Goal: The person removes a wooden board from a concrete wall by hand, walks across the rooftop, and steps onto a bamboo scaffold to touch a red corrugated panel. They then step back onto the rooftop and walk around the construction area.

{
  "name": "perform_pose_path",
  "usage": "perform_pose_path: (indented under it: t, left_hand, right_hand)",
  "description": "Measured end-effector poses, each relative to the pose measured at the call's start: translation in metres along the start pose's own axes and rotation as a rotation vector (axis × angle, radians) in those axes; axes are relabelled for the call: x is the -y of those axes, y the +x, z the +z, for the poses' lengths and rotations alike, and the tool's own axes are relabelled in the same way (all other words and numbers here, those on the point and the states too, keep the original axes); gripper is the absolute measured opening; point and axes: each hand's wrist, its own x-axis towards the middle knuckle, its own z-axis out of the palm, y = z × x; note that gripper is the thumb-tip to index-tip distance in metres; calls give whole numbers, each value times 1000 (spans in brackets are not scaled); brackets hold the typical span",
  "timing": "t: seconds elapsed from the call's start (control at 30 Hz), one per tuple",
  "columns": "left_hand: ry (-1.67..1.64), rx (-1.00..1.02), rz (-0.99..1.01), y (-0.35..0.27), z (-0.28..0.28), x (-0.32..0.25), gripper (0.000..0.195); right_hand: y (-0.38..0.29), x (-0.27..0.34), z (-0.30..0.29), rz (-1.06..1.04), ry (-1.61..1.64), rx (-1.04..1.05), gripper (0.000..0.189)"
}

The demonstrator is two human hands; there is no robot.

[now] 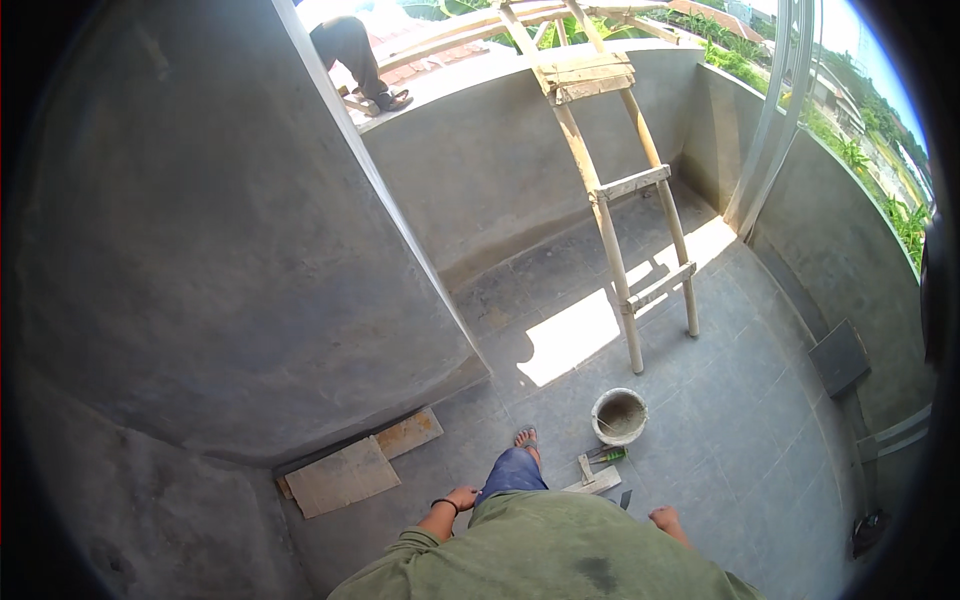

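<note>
My left hand point(463, 496) hangs beside my blue shorts point(512, 471), a dark band around its wrist. Its fingers are partly hidden, and a small pale spot shows at the fingertips. Out to the right of my green shirt, my right hand point(663, 516) is loosely curled; nothing clearly shows in it. Between the hands, on the tiled floor, lies a wooden plastering float point(598, 480) with its handle up. A green-handled tool point(609, 454) rests beyond it, and a dark flat blade point(626, 499) pokes out near my shirt. Just past these stands a mortar-crusted bucket point(620, 417).
A wood and bamboo ladder point(645, 225) leans over the low plastered wall point(495, 165). On that wall's top stands another person point(360, 64) in sandals. Boards point(345, 476) lie along the left wall. A dark tile-like panel point(840, 358) leans at the right wall.
</note>
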Motion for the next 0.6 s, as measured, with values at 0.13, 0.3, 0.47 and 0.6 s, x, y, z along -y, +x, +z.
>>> perform_pose_path:
  t: [0.13, 0.3, 0.47, 0.6]
  left_hand:
    - [-280, -416, 120, 0, -155, -67, 56]
    - [-186, -1159, 695, -57, -335, -177, 34]
    - [-161, -1572, 953, -125, -423, -244, 26]
    - [-151, -1831, 943, -148, -444, -243, 23]
  right_hand:
    - [14, 173, -45, 442, 286, 142, 13]
    - [93, 275, -63, 104, 569, -120, 15]
    - [142, 338, -72, 19, 470, -69, 17]
    - [186, 337, -76, 99, 218, 67, 13]
